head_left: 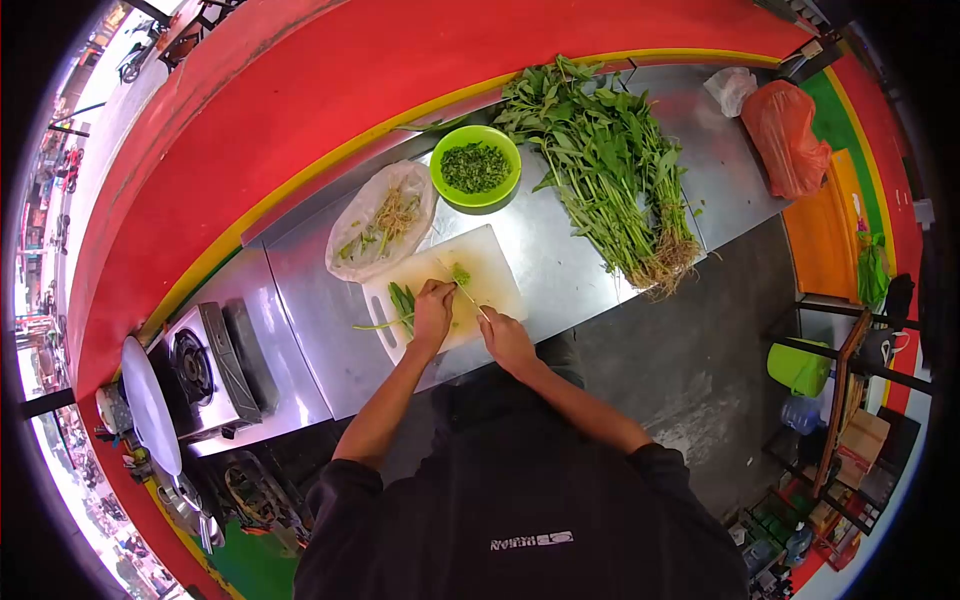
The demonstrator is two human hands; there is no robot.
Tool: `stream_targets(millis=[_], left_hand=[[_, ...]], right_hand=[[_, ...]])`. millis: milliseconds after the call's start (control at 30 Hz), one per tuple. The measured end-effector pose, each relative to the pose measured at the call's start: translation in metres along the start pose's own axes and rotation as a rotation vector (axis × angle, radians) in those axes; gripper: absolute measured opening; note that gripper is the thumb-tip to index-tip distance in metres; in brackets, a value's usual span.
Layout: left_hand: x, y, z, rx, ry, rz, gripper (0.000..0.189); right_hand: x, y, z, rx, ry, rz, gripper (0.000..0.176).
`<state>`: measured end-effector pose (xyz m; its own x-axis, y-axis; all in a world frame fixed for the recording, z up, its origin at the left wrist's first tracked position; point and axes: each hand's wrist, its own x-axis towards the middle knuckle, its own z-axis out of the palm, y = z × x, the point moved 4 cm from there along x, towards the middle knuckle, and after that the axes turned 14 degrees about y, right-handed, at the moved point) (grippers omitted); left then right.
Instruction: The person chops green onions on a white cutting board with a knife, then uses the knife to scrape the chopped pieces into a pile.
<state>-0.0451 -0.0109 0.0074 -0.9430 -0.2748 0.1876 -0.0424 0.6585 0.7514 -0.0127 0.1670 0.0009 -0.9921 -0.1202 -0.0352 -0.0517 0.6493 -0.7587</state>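
Note:
On a white cutting board (500, 262) my left hand (434, 308) presses down, its fingers closed round leafy greens (402, 300) whose leaves and a pale stem stick out to the left. My right hand (506, 338) grips a knife (466, 293), its thin blade slanting up and left beside my left fingertips. A small heap of chopped greens (460, 273) lies just past the blade. Behind the board stand a lime-green bowl (437, 172) of finely chopped greens and a clear plastic bag (350, 240) with root ends and stem scraps.
A big bunch of leafy greens with roots (610, 170) covers the steel counter (560, 290) to the right. Beyond it sits a red plastic bag (783, 140). At the left stands a gas stove (205, 370) beside a large round pan lid (150, 405). A red wall (400, 70) runs along the back.

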Motion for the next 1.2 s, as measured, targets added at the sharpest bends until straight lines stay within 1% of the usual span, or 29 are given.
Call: stream_targets(millis=[133, 233, 333, 500, 700, 900, 1000, 1133, 1200], left_hand=[[-0.0020, 0.0009, 0.0001, -0.022, 0.002, -0.032, 0.016], [-0.0052, 0.0013, 0.0011, -0.023, 0.014, -0.008, 0.016], [-0.0049, 0.0004, 0.0013, 0.015, 0.007, 0.013, 0.015], [-0.0010, 0.0012, 0.0021, -0.019, 0.024, 0.026, 0.013], [-0.0024, 0.0008, 0.0037, -0.015, 0.002, 0.005, 0.012], [-0.0027, 0.0052, 0.0018, -0.005, 0.047, 0.011, 0.012], [-0.0022, 0.0087, 0.0013, -0.010, 0.050, -0.002, 0.012], [-0.0053, 0.0046, 0.0018, -0.041, 0.014, 0.013, 0.014], [-0.0081, 0.0024, 0.0020, -0.017, 0.001, -0.016, 0.016]], right_hand=[[-0.0015, 0.0002, -0.0028, -0.021, 0.010, -0.031, 0.030], [0.0032, 0.0017, 0.0011, -0.056, 0.009, -0.051, 0.031], [0.0068, 0.0018, 0.0058, -0.028, 0.033, -0.074, 0.031], [-0.0018, 0.0047, 0.0009, -0.008, 0.044, -0.090, 0.033], [0.0056, -0.0020, 0.0015, -0.072, -0.008, -0.037, 0.032], [0.0016, -0.0003, -0.0007, 0.003, 0.047, -0.066, 0.032], [-0.0010, 0.0052, 0.0001, 0.004, 0.032, -0.051, 0.035], [0.0022, 0.0034, 0.0005, -0.045, 0.031, -0.066, 0.034], [0.0060, 0.0023, 0.0020, -0.021, 0.024, -0.061, 0.031]])
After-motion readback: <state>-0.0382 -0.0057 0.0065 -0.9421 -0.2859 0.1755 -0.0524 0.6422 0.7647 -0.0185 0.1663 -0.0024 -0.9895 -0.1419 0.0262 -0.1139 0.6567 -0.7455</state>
